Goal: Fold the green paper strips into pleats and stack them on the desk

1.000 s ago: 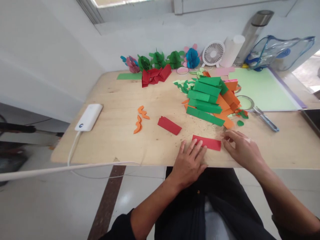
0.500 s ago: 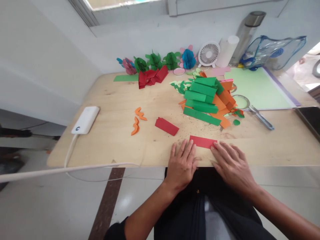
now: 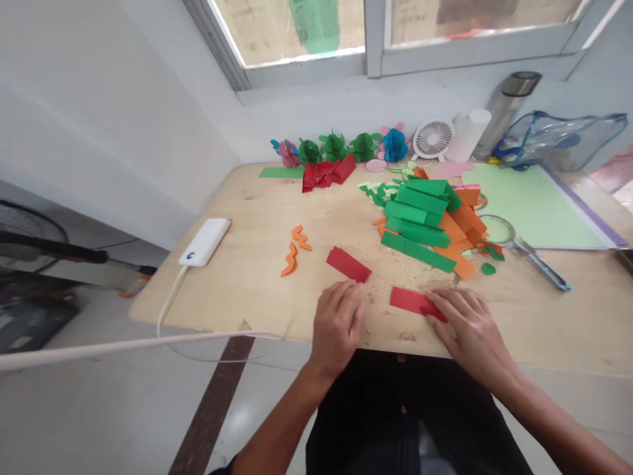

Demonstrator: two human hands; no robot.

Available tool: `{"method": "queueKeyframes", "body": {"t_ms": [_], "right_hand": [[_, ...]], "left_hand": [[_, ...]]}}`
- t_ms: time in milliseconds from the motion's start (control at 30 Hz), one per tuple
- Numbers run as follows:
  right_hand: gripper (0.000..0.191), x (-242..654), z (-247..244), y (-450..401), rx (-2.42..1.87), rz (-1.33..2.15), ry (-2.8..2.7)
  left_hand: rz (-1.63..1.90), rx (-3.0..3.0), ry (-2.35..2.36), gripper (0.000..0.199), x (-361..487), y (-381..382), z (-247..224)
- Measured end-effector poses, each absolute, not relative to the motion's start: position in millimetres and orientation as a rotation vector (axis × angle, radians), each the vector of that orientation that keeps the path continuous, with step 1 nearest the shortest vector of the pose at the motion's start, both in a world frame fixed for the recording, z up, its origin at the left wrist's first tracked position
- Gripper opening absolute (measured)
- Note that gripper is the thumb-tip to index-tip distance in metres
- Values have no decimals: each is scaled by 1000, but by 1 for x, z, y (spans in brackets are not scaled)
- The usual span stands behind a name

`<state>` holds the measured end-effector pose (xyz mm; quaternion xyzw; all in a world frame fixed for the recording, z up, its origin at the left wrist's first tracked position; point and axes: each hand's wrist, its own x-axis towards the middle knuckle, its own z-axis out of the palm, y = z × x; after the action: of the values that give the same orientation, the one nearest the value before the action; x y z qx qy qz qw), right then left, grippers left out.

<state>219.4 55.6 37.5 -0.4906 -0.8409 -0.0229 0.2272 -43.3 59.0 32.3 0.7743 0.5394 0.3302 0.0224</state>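
My left hand (image 3: 337,323) is at the table's front edge, fingers loosely bent and the thumb apart from them, with nothing visible in it. Its fingertips come up to the lower right end of a small stack of folded dark red paper strips (image 3: 347,263); whether they touch it I cannot tell. A flat red paper strip (image 3: 408,300) lies to the right. My right hand (image 3: 465,326) has its fingers over that strip's right end and the thumb by its lower edge. Two wavy orange paper cutouts (image 3: 291,258) are left of the stack.
Beyond my right hand is a pile of green paper strips (image 3: 418,214) and orange paper (image 3: 467,221), beside scissors (image 3: 541,264). Folded red paper (image 3: 327,174), paper honeycomb figures (image 3: 333,146) and a fan (image 3: 434,138) stand along the wall. A white power bank (image 3: 205,242) lies left, its cable hanging across the front.
My left hand has left the flat red strip and moved left toward the dark red stack, its fingers now bent. My right hand stays at the strip's right end. The view has tilted up.
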Motion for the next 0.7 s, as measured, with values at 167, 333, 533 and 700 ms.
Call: {"method": "queueKeyframes", "body": {"t_ms": [167,333,533,700], "right_hand": [[23,183,42,83,-1321,95,-2313],[24,164,40,99,-1294,223,-2264],[23,162,38,100,-1312,318,-2229],[24,152,42,101,-1333,383,-2170]], "left_hand": [[720,2451,1755,34,-71,112,41],[552,2502,1736,37,-83,139,42],[437,2526,1672,44,-91,145,39],[392,2498,1634,25,-92,146,42]]}}
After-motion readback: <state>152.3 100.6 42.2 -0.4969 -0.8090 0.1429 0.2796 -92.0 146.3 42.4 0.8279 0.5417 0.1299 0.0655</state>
